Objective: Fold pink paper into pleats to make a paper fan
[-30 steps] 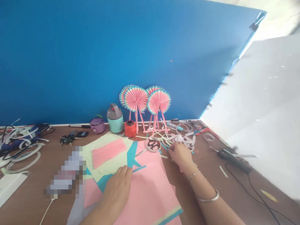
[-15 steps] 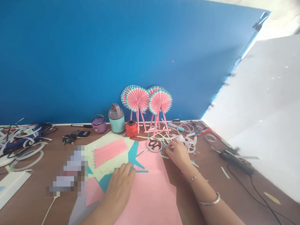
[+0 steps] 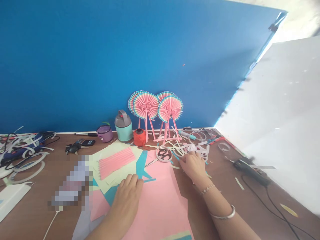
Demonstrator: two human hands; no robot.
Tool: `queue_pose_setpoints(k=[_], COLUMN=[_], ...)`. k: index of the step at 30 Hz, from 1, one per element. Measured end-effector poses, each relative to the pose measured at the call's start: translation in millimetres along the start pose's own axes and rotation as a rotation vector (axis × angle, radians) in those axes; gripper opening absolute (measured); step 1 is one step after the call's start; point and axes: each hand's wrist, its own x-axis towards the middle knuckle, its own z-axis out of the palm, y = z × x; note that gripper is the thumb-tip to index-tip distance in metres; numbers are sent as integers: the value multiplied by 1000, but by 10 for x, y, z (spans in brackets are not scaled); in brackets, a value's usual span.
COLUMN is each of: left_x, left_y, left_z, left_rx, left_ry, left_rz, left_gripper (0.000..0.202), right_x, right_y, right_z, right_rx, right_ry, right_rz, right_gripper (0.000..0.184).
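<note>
My left hand point(image 3: 128, 196) lies palm down over the papers, fingers stretched out side by side on the large pink sheet point(image 3: 160, 206). A thin blue paper strip point(image 3: 150, 180) sticks out beside its fingertips. My right hand point(image 3: 193, 166) is at the heap of pale paper strips point(image 3: 200, 150), fingers curled down and their tips hidden, so what they hold cannot be made out. Scissors point(image 3: 163, 154) lie to its left, their handles seen through a tape ring. A pleated pink paper point(image 3: 117, 162) rests on pale green sheets point(image 3: 110, 150) beyond my left hand.
Pink paper fans on legs point(image 3: 146, 106) stand against the blue wall. Before it are a red wrapped object point(image 3: 139, 137), a turquoise flask point(image 3: 124, 130) and a purple cup point(image 3: 104, 133). Keys point(image 3: 73, 147) and tangled strips lie left; a black cable point(image 3: 265, 205) lies right.
My right hand has turned, its fingers lowering into the paper strips. The blue strip by my left hand has tilted slightly. A pale green and blue edge now shows at the pink sheet's near end.
</note>
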Motion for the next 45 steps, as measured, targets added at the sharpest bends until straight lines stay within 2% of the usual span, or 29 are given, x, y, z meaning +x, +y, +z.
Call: queue_pose_setpoints(k=[5,7,11,14,16,19,22,25,30,36,41,45], left_x=[4,-12,-47,-55,-55,-65,-85,-98,-92,-76,-72,-65], left_y=[21,52,116,128,124,125,140,156,161,159,159,159], left_z=[-13,-28,-62,-83,-88,-80,-73,-78,-55,2,-34,-67], left_rx=[-73,-141,-193,-151,-140,-158,-183,-150,-135,-140,-173,-173], left_ry=[9,39,136,132,103,54,21,1,-16,-1,7,15], left_rz=[54,160,476,581,574,525,475,462,443,437,433,434], left_gripper=[43,42,38,35,34,28,22,20,17,19,21,21], right_x=[21,35,51,16,-43,-153,-232,-268,-304,-391,-429,-423], right_y=[-3,0,-8,-51,-102,-193,-266,-304,-345,-440,-482,-492], right_z=[72,94,87,23,-29,-71,-44,0,-12,51,174,164], right_rx=[-4,6,55,310,578,864,992,990,922,989,953,927], right_ry=[-16,-8,28,130,105,-161,-396,-520,-475,-450,-452,-448], right_rz=[4,-4,-52,-184,-285,-375,-440,-464,-480,-467,-451,-458], right_gripper=[27,27,20,14,13,12,13,19,24,26,30,31])
